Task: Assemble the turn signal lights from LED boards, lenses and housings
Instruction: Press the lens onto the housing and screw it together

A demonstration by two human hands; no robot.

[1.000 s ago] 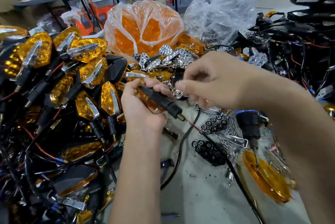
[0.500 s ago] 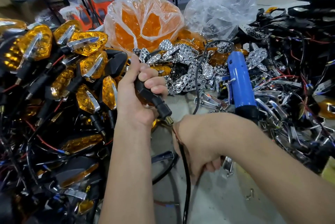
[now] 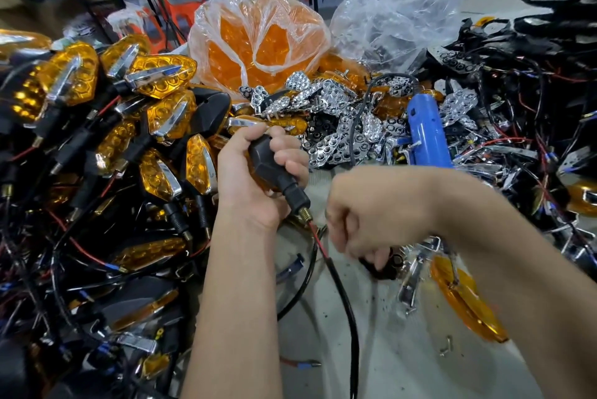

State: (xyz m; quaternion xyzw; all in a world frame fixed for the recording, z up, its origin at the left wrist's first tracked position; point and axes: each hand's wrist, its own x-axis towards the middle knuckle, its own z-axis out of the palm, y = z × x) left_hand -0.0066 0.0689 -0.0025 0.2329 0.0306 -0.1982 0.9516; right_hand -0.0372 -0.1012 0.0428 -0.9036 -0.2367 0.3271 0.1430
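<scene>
On our far left lies a deep heap of finished turn signals with amber honeycomb lenses, chrome trim and black stems [image 3: 80,82], their red and black leads tangled beneath; we judge a good share of the batch is already built. Just right of that heap our left hand [image 3: 255,179] wraps its fingers around a black plastic housing with a ribbed stem and brass threaded end [image 3: 277,176], held stem-down above the grey bench top [image 3: 371,350]. A red and black sheathed wire [image 3: 336,272] runs out of that brass end and down toward us. Behind sits a clear bag stuffed with orange lenses [image 3: 258,43], and next to it a loose pile of chrome reflector pieces [image 3: 342,130], so plenty of stock is left to assemble. Our right hand [image 3: 371,214] is curled into a fist just beside the wire; it is blurred and seems to pinch something dark below, but we cannot tell what it grips. Beyond it a blue-bodied electric screwdriver [image 3: 426,130] lies on the parts, untouched. Whether this housing already carries its board and lens is hidden by our fingers
</scene>
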